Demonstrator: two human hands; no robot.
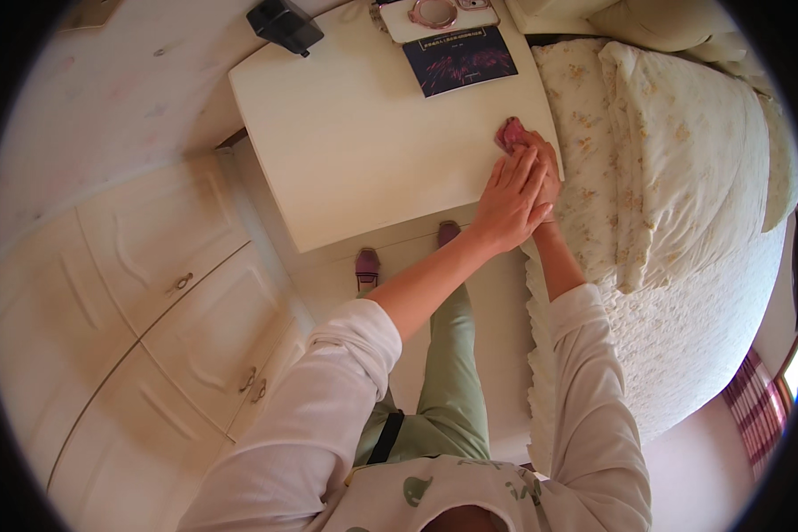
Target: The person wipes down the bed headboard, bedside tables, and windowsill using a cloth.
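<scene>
A crumpled pink-red cloth point(511, 134) lies on the white tabletop point(346, 146) near its right edge. My right hand point(546, 174) is at the cloth, its fingers touching it; most of this hand is hidden under the other one. Laid flat over the back of my right hand is my left hand point(513, 199), its fingers fairly straight and pointing up towards the cloth. Whether my right fingers grip the cloth or only press on it cannot be seen. Above the cloth, a dark booklet point(462, 63) with pink firework-like streaks lies on the table.
A phone in a case with a ring holder point(432, 13) lies above the booklet. A dark, glossy container point(284, 26) stands at the table's upper left corner. A bed with a floral quilt point(678, 166) adjoins the table's right side. White cabinet doors point(166, 279) are at left.
</scene>
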